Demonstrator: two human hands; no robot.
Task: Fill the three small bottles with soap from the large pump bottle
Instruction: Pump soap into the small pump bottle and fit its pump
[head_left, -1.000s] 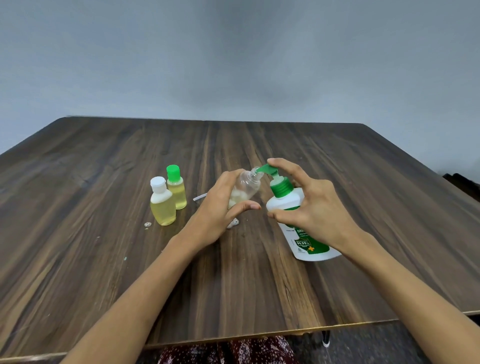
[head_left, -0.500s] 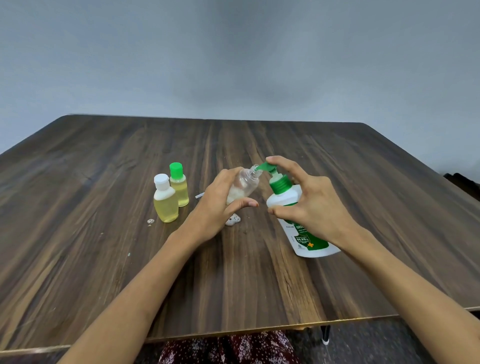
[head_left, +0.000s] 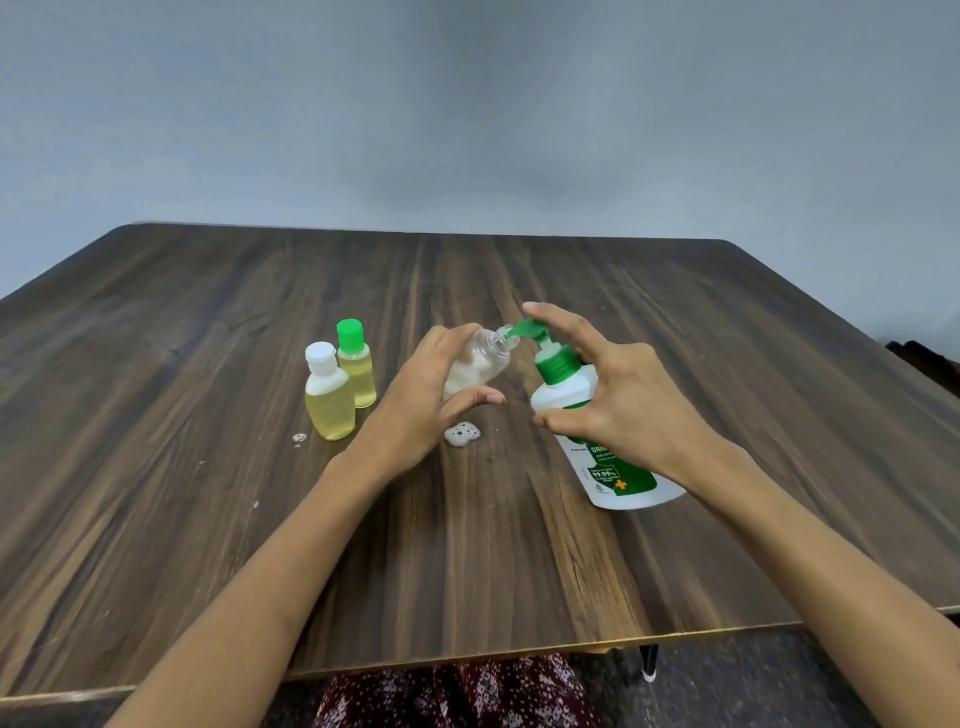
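Centrally in the head view, a large white pump bottle (head_left: 618, 467) with a green collar and green pump head is seen standing on a dark wooden table (head_left: 519, 561), leaning slightly toward the far left. It is gripped by the right hand (head_left: 623, 415): the thumb is curled against the bottle's shoulder, the index finger is laid over the top of the pump head, and the other fingers are wrapped round the bottle's far side.

Just left of the pump bottle, a small clear bottle (head_left: 480, 361) is held off the table by the left hand (head_left: 431, 400), whose fingers and thumb are curled round its body. This bottle is uncapped and tilted, its open neck brought up against the tip of the pump spout. Whitish foamy soap is seen in its lower part.

Further left of the pump bottle, 2 small bottles are stood upright on the table, touching or nearly so. Yellow liquid is held in both; the white-capped bottle (head_left: 328, 395) is set nearer the person, the green-capped bottle (head_left: 356, 366) just behind it.

A blob of foam (head_left: 462, 434) is seen on the table left of the pump bottle, below the clear bottle. A smaller fleck of foam (head_left: 299, 438) lies left of the white-capped bottle.
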